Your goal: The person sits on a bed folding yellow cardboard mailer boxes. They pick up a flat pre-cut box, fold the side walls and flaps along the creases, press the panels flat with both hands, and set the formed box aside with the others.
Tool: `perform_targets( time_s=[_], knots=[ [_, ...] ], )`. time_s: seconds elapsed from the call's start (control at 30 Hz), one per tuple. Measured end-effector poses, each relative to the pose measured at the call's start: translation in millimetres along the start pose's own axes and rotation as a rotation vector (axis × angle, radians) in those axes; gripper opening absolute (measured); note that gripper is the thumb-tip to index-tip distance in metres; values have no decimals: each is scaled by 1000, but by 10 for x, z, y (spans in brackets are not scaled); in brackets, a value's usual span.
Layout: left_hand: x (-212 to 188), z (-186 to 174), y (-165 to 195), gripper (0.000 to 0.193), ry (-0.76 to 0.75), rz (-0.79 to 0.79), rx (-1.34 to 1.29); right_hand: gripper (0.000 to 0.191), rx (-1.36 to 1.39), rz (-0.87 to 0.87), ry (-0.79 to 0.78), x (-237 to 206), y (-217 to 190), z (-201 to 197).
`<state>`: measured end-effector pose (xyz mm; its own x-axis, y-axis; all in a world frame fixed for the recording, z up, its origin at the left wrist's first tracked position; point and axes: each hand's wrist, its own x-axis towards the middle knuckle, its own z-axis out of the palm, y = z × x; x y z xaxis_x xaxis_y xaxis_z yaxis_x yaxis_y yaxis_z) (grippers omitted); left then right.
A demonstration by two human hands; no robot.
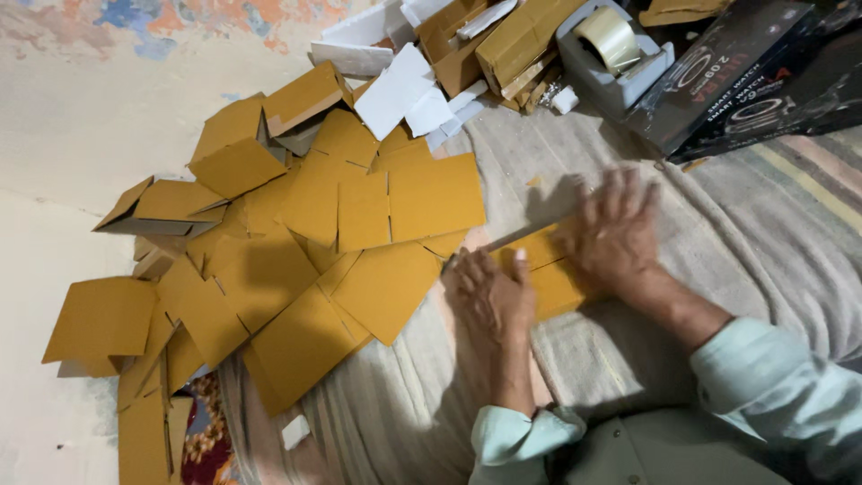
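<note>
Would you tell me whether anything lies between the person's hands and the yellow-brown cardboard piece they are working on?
Nothing visible does. The left hand and the right hand both already rest on the cardboard piece on the grey blanket.

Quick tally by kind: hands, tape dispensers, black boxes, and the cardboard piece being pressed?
Hands: 2, the left hand and right hand, both on the cardboard piece
Cardboard piece under the hands: 1
Tape dispenser: 1
Black boxes: 2, as far as shows
Total: 6
</note>
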<state>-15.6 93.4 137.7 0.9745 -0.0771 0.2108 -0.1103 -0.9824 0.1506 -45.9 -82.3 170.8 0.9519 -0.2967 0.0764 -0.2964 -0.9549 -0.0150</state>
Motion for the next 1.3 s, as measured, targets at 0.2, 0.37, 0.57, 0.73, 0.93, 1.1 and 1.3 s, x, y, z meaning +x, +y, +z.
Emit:
perform_targets(
  time_s=[0.2, 0.37, 0.57, 0.73, 0.93, 1.1, 1.3],
  knots=[
    [-51, 26, 77, 54, -102, 70, -129, 75, 5, -54, 24, -59, -75, 126],
    [-46, 3, -146, 54, -88, -27, -49, 69, 257, 5, 295, -123, 222, 130],
    [-88, -8, 301, 58, -71, 123, -88, 75, 105, -119, -25, -79, -147, 26],
    [-115, -178, -10, 50, -19, 102, -64, 66, 94, -14, 160, -99, 152, 50],
    [-63, -108, 23, 45, 63, 125, -32, 65, 47, -34, 213, -106, 67, -94],
    [64, 103, 333, 45, 72, 314, -135, 39, 49, -288, 179, 9, -277, -192],
    [375, 25, 217, 42, -104, 320, -217, 22, 193, -453, 223, 168, -70, -260]
  ],
)
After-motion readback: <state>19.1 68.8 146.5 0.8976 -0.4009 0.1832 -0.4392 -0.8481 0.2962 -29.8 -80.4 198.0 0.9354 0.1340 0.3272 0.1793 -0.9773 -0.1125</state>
